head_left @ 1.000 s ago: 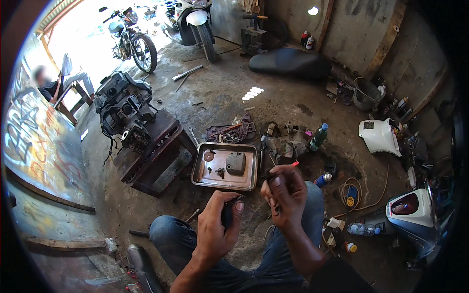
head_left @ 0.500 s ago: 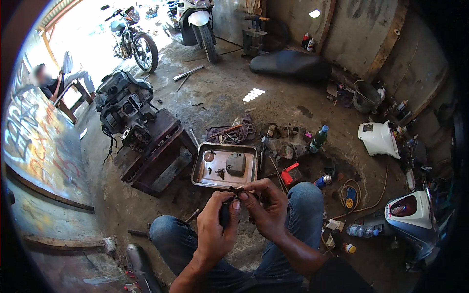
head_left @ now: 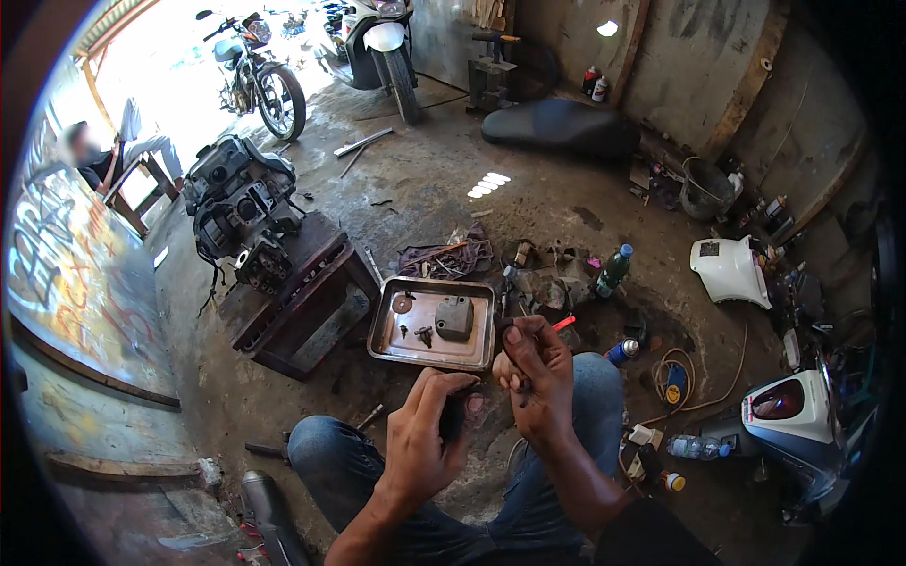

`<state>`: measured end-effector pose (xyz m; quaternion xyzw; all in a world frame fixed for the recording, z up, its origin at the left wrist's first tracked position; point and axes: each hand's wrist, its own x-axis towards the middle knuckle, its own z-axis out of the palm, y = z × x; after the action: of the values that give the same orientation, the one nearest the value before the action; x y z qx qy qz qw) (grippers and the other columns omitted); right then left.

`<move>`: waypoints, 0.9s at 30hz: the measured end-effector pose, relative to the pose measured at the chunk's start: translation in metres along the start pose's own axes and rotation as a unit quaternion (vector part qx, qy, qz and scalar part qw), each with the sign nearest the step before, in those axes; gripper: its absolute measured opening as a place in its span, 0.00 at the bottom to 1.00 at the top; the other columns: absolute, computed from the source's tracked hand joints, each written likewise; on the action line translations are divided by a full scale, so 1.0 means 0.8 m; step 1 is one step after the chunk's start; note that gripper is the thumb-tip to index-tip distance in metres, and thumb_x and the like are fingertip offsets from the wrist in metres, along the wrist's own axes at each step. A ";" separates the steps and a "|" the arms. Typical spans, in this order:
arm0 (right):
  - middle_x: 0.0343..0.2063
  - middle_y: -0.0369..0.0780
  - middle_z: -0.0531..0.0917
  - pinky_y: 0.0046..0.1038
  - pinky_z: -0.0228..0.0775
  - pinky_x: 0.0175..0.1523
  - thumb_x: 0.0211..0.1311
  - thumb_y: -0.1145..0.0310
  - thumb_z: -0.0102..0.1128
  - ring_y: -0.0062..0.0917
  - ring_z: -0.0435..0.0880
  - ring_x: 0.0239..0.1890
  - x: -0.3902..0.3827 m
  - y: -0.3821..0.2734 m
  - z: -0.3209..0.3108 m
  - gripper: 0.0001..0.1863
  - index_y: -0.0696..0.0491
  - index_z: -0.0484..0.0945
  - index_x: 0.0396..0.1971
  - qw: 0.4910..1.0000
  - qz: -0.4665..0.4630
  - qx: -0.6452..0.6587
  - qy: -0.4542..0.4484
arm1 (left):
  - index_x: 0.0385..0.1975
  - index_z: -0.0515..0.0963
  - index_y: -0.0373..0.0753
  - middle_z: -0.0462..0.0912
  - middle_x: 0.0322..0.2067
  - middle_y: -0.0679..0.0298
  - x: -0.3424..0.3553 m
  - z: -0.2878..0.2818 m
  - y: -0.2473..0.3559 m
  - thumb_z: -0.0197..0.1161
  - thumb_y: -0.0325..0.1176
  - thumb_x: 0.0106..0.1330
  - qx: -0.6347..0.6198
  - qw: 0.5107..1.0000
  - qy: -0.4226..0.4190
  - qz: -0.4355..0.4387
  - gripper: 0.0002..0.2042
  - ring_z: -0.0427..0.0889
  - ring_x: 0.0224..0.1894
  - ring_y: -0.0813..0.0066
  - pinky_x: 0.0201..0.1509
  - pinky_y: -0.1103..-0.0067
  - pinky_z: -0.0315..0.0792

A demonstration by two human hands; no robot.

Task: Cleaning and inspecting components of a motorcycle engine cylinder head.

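My left hand [head_left: 415,439] is curled in front of my knees, its fingers around a dark, blurred piece [head_left: 457,417] whose kind I cannot make out. My right hand [head_left: 540,382], to the right and a little higher, is closed in a pinch; a small dark bit shows at its thumb tip, too unclear to name. Just beyond both hands a metal tray [head_left: 425,361] lies on the floor. In it are a grey boxy metal cover [head_left: 455,319], a round brownish disc [head_left: 403,303] and a few small dark parts [head_left: 424,336].
Left of the tray an engine [head_left: 241,203] rests on a dark wooden crate [head_left: 307,292]. A green bottle [head_left: 614,271], a spray can [head_left: 623,352] and a coiled hose [head_left: 672,368] lie rightward. Farther off are a black seat [head_left: 562,127] and two motorbikes; a person sits far left.
My hands, which met at their fingertips, have parted. The right one has moved right and up, now covering part of the red object; the left has stayed nearly in place.
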<state>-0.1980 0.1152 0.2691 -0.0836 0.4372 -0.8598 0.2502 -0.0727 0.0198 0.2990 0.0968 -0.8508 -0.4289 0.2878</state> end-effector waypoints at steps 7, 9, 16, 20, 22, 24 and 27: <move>0.17 0.29 0.68 0.22 0.57 0.27 0.75 0.72 0.56 0.11 0.64 0.17 -0.015 -0.012 0.000 0.05 0.55 0.75 0.46 0.988 -0.116 0.098 -0.026 | 0.46 0.75 0.34 0.80 0.40 0.50 0.001 0.005 0.007 0.66 0.24 0.64 0.064 0.998 0.002 -0.017 0.13 0.84 0.40 0.50 0.40 0.67 0.78; 0.25 0.32 0.78 0.19 0.65 0.27 0.71 0.71 0.64 0.10 0.71 0.22 -0.016 -0.015 -0.006 0.07 0.55 0.77 0.44 0.982 -0.186 -0.025 0.003 | 0.44 0.75 0.33 0.80 0.41 0.50 0.002 0.003 0.003 0.67 0.24 0.63 0.083 0.997 -0.005 0.002 0.12 0.84 0.40 0.51 0.38 0.68 0.79; 0.25 0.29 0.78 0.16 0.62 0.27 0.69 0.71 0.66 0.08 0.71 0.24 -0.005 -0.023 -0.012 0.09 0.55 0.79 0.45 0.996 -0.069 -0.040 -0.030 | 0.45 0.73 0.33 0.82 0.35 0.54 -0.004 0.007 0.001 0.66 0.28 0.68 -0.021 0.994 0.059 -0.084 0.11 0.85 0.34 0.64 0.37 0.73 0.77; 0.24 0.26 0.78 0.15 0.58 0.28 0.68 0.68 0.68 0.06 0.68 0.24 -0.014 -0.020 -0.002 0.08 0.53 0.81 0.43 0.982 -0.002 -0.169 -0.082 | 0.46 0.73 0.34 0.83 0.33 0.55 -0.004 0.003 0.001 0.62 0.29 0.72 -0.074 0.987 0.057 -0.130 0.09 0.84 0.32 0.70 0.39 0.74 0.76; 0.24 0.26 0.78 0.14 0.56 0.28 0.68 0.68 0.68 0.05 0.68 0.24 -0.015 -0.016 0.001 0.08 0.53 0.81 0.43 0.980 0.001 -0.171 -0.102 | 0.47 0.73 0.34 0.83 0.34 0.55 -0.004 0.000 0.003 0.61 0.29 0.73 -0.103 0.980 0.048 -0.164 0.09 0.84 0.32 0.70 0.40 0.73 0.77; 0.24 0.25 0.78 0.14 0.55 0.29 0.68 0.68 0.68 0.05 0.67 0.24 -0.016 -0.014 0.003 0.08 0.53 0.81 0.43 0.980 0.033 -0.166 -0.106 | 0.47 0.72 0.33 0.83 0.35 0.54 -0.002 0.000 0.004 0.60 0.29 0.74 -0.058 0.990 0.046 -0.118 0.08 0.84 0.33 0.68 0.40 0.72 0.76; 0.25 0.26 0.78 0.14 0.57 0.29 0.68 0.69 0.68 0.05 0.68 0.26 -0.020 -0.012 0.008 0.08 0.54 0.81 0.44 0.983 0.029 -0.139 -0.114 | 0.47 0.72 0.32 0.82 0.36 0.52 -0.001 0.001 -0.001 0.60 0.28 0.73 -0.012 0.996 0.072 -0.045 0.09 0.84 0.35 0.62 0.39 0.71 0.76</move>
<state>-0.1857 0.1236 0.2815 -0.2023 0.5234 -0.7679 0.3089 -0.0723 0.0203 0.2977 0.1622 -0.8173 -0.4437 0.3299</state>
